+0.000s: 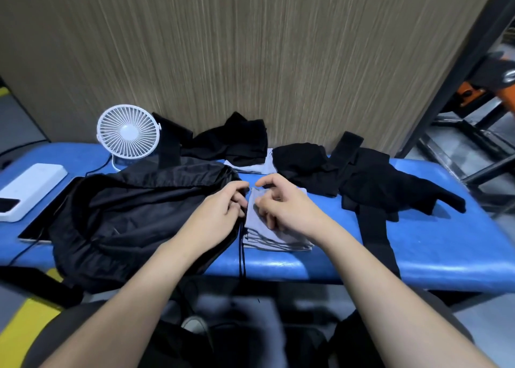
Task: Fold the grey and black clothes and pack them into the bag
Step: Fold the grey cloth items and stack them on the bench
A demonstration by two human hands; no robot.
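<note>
A stack of folded grey clothes (pixel 278 238) lies near the front edge of the blue table (pixel 434 253). My right hand (pixel 281 203) rests on top of the stack with curled fingers pinching the grey fabric. My left hand (pixel 223 209) sits beside it at the stack's left edge, fingers curled at the rim of the black bag (pixel 125 214), which lies slumped on the table's left half with a drawstring (pixel 241 256) hanging over the front. Black clothes (pixel 370 184) lie loose at the right, and another black pile (pixel 231 142) sits at the back on a grey piece (pixel 250 167).
A white desk fan (pixel 128 135) stands at the back left. A white power bank (pixel 30 192) with a phone (pixel 7 203) on it lies at the far left, beside a dark tablet (pixel 44 217). A wooden panel (pixel 250 47) rises behind the table. Metal frames (pixel 473 133) stand at the right.
</note>
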